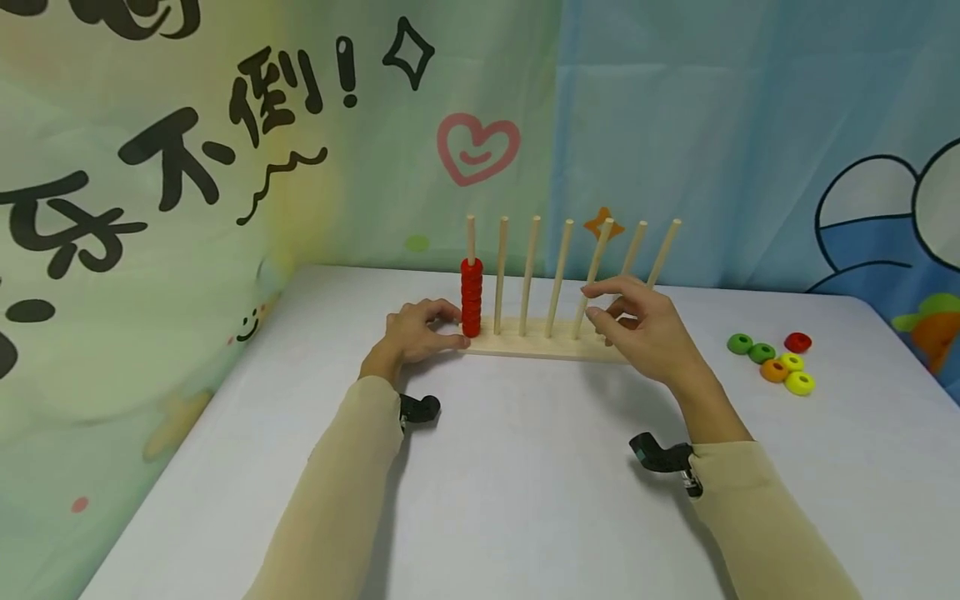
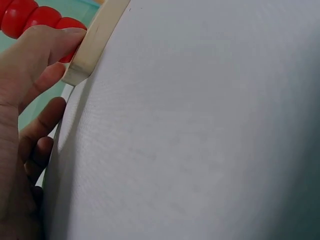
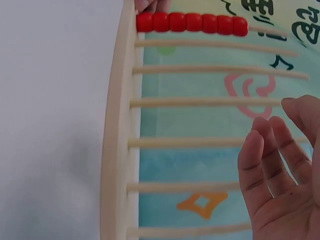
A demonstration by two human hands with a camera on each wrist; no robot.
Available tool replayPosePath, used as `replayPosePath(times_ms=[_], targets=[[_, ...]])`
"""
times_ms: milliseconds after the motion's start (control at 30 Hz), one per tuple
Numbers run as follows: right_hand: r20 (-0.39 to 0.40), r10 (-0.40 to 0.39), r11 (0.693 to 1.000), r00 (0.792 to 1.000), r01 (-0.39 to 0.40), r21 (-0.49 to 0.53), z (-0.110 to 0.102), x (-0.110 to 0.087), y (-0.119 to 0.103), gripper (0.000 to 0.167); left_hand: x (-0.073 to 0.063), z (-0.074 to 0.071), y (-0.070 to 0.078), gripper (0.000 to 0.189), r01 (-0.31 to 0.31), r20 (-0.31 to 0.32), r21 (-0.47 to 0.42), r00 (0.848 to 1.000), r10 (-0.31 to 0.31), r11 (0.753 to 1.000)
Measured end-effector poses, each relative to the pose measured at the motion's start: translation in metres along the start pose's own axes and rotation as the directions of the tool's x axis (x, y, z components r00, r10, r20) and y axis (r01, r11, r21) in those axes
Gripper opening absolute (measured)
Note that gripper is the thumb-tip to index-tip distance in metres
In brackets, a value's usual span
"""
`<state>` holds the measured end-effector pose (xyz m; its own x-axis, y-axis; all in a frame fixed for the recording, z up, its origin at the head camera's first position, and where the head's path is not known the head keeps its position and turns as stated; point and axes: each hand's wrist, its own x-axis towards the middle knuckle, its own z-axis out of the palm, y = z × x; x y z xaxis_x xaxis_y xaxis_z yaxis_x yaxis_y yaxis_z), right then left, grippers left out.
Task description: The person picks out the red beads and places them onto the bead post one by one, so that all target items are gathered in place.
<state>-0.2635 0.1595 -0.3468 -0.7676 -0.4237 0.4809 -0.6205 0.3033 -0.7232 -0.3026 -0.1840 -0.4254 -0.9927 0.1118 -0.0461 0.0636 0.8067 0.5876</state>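
A pale wooden base carries a row of several upright pegs. Red beads are stacked on the leftmost peg, whose tip sticks out above them; the other pegs are bare. My left hand grips the base's left end, thumb at the front edge beside the lowest bead and fingers behind. My right hand hovers in front of the pegs toward the right end, overlapping some in the head view. Its fingers are loosely bent, with nothing between them and the thumb.
To the right on the white table lie loose beads: green, red, orange and yellow. A printed cloth backdrop hangs behind the table and along its left side.
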Motion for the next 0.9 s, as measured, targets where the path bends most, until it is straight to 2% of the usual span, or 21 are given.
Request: replayPosePath(times_ms=[133,267,467,667,900], targets=[[-0.008,0.038,0.998,0.999,-0.038,-0.057,-0.012,-0.008,0.022,0.027,0.0,0.002,0.0,0.043,0.0,0.0,-0.006,1.0,0.0,1.0],[-0.03,0.098,0.989,0.995,-0.101,-0.106,-0.024,-0.017,0.033,0.027,0.0,0.002,0.0,0.044,-0.009,0.01,-0.011,1.0,0.009,1.0],[-0.059,0.141,0.977,0.988,-0.148,-0.156,-0.038,-0.02,0.046,0.026,0.0,-0.001,0.0,0.043,-0.009,0.014,-0.021,1.0,0.009,1.0],[-0.067,0.206,0.952,0.976,-0.216,-0.218,-0.055,-0.024,0.051,0.026,0.0,-0.002,-0.001,0.042,-0.017,0.006,-0.031,1.0,0.017,0.999],[-0.091,0.283,0.905,0.955,-0.297,-0.303,-0.077,-0.033,0.065,0.028,0.001,0.001,-0.002,0.04,-0.019,0.0,-0.044,1.0,0.019,0.999]])
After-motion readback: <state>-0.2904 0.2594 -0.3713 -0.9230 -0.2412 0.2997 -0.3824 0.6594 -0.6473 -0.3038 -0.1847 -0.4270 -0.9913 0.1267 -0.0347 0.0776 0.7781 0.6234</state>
